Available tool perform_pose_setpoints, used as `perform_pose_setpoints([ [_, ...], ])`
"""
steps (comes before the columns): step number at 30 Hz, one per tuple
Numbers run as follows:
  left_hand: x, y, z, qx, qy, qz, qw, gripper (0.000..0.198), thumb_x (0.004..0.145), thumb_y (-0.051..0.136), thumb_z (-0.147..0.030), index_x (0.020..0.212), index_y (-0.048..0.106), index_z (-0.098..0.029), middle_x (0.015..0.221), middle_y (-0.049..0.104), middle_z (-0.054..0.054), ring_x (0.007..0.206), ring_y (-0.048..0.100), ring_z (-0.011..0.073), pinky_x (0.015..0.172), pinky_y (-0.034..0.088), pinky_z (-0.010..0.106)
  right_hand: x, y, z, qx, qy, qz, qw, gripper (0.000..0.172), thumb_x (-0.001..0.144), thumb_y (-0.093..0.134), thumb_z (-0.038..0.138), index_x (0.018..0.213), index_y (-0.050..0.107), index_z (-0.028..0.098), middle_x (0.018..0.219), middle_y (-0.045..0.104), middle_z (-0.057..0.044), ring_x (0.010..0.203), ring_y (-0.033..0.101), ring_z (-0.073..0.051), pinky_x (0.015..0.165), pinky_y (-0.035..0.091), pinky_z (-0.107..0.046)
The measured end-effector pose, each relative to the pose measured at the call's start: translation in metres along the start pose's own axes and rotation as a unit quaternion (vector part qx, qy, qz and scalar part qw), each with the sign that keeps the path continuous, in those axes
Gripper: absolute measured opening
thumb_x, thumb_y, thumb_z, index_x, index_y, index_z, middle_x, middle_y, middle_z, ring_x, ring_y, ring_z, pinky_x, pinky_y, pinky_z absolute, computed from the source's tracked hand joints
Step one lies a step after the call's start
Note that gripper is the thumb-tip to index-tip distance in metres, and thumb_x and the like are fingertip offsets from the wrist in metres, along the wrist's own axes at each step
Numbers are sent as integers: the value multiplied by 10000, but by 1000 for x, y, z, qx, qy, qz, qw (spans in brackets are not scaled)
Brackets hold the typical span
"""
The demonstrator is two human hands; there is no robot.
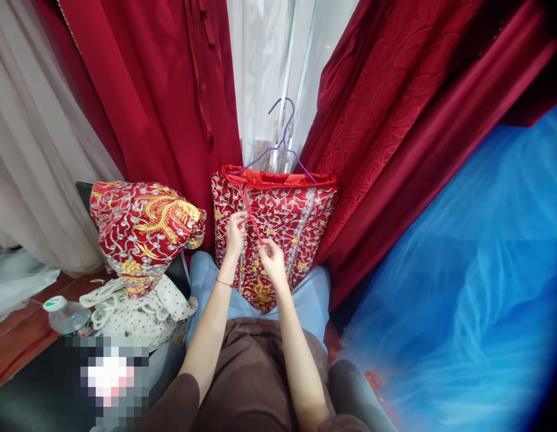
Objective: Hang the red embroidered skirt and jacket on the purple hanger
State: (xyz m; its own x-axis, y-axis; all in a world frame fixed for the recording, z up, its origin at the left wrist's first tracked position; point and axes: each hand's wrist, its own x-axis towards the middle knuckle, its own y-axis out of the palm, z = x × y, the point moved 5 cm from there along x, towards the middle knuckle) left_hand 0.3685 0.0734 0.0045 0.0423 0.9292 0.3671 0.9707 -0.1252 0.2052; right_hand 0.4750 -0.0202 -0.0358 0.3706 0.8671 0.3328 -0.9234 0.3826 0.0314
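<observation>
A red skirt-like garment (283, 219) with silver and gold embroidery lies upright against my lap. A purple hanger (284, 141) sits in its red upper edge, hook pointing up. From that edge a thin red cord (253, 223) runs down over the embroidered front. My left hand (234, 234), a red string around its wrist, pinches the cord partway along. Lower and to the right, my right hand (272, 258) is closed on the cord with thumb and fingers. What lies inside the garment is hidden.
Another red-and-gold embroidered piece (146, 231) lies to the left, above a dotted white cloth (134, 312) and a plastic bottle (69, 315). Dark red gowns (170, 84) hang in front, and blue tulle (463, 288) fills the right. A patch at lower left is pixelated.
</observation>
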Motion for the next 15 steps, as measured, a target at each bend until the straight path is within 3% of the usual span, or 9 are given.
perform_pose_setpoints([
  [2,15,4,-9,-37,5,-22,999,353,964,422,-437,924,682,-201,870,634,41,713,565,125,599,419,226,-1,-9,3,-68,-24,-25,997,208,846,569,394,945,606,214,819,690,-25,641,631,-160,635,520,-288],
  [6,36,12,-20,-81,43,-18,996,304,795,715,-470,825,654,-174,747,603,0,686,546,113,650,428,227,-3,-17,6,-167,-39,-21,985,248,883,547,412,990,652,215,904,718,-57,773,655,-195,756,541,-324],
  [10,28,1,-13,-92,84,-88,988,328,825,689,-502,845,612,-183,738,586,-13,687,540,104,659,442,213,-2,-21,15,-206,-38,-89,974,396,912,508,418,1227,598,195,1238,664,-138,1130,618,-257,985,501,-418],
  [13,13,-5,1,-96,64,-74,991,373,882,597,-571,833,571,-202,686,520,-31,609,485,86,569,407,191,4,-15,42,-229,-138,-165,949,536,932,464,400,1414,447,165,1466,491,-189,1395,428,-277,1147,357,-488],
  [15,4,-6,6,-107,50,-49,992,411,869,597,-608,802,551,-205,676,492,-34,589,459,83,549,397,190,11,-2,66,-257,-232,-164,924,572,942,441,390,1459,383,151,1525,419,-195,1465,334,-267,1186,290,-491],
])
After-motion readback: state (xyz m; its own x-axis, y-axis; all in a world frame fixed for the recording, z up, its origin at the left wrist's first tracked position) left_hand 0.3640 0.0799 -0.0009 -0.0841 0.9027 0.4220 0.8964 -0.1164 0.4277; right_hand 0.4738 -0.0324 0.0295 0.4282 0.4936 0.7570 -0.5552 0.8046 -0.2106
